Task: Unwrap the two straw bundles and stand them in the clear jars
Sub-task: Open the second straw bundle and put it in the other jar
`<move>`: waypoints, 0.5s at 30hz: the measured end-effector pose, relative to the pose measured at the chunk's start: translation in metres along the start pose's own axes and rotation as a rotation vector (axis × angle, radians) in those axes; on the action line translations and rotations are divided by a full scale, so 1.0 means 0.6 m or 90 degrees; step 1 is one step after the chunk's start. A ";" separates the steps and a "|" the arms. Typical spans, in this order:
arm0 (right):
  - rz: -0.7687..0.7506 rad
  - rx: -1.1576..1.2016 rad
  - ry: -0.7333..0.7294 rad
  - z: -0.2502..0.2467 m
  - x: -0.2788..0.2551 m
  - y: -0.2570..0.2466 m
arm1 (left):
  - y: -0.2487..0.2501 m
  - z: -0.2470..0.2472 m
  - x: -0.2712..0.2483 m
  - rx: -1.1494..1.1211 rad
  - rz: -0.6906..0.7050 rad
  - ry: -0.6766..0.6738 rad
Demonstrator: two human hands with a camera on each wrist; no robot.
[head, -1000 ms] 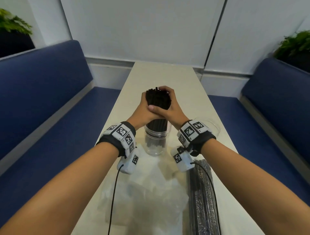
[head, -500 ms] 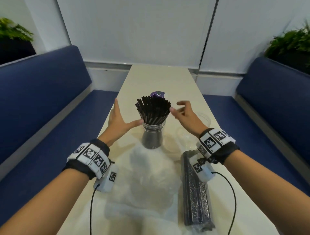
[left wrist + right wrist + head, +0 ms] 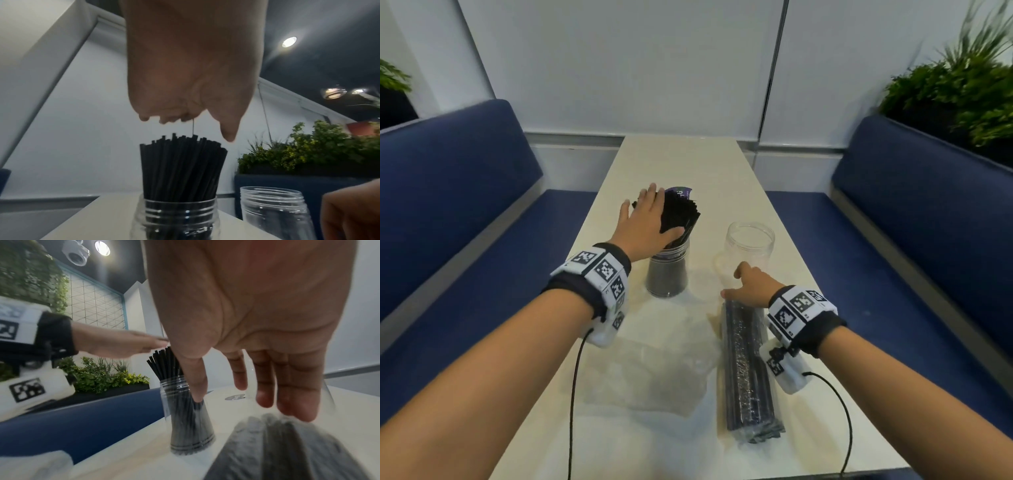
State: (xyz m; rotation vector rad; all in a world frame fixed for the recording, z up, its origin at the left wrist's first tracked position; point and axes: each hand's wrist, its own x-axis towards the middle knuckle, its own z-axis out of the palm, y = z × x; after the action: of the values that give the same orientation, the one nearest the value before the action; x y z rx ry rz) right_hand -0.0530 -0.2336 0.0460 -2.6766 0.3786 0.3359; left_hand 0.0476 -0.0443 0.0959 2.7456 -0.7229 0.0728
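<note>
The wrapped bundle [image 3: 748, 363] lies flat by the desk's [image 3: 681, 164] right edge, long axis running from the near edge toward the far one. The right hand [image 3: 751, 286], fingers spread and relaxed, is at its far end, holding nothing. Just beyond stands the empty jar [image 3: 750, 245]. The left hand [image 3: 650, 219] lies flat over the straws [image 3: 683, 214] standing in the other jar [image 3: 667, 274].
</note>
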 end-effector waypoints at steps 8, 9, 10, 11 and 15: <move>0.017 -0.027 -0.056 0.026 0.003 0.021 | 0.063 -0.005 -0.048 -0.205 0.135 0.153; 0.000 0.013 -0.034 0.014 0.000 0.021 | 0.072 -0.001 -0.056 -0.228 0.149 0.139; -0.022 0.054 0.003 -0.001 -0.006 0.021 | 0.083 0.003 -0.062 -0.251 0.152 0.121; -0.053 0.092 0.050 -0.017 -0.014 0.020 | 0.094 0.006 -0.068 -0.275 0.149 0.108; -0.222 0.198 0.238 -0.077 -0.070 0.006 | 0.132 0.007 -0.076 -0.410 0.116 0.137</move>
State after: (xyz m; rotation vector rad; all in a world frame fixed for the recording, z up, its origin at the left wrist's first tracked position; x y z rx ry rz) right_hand -0.0852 -0.2476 0.0975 -2.4263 0.0556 -0.3083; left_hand -0.0310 -0.0899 0.1079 2.0246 -0.7710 0.1436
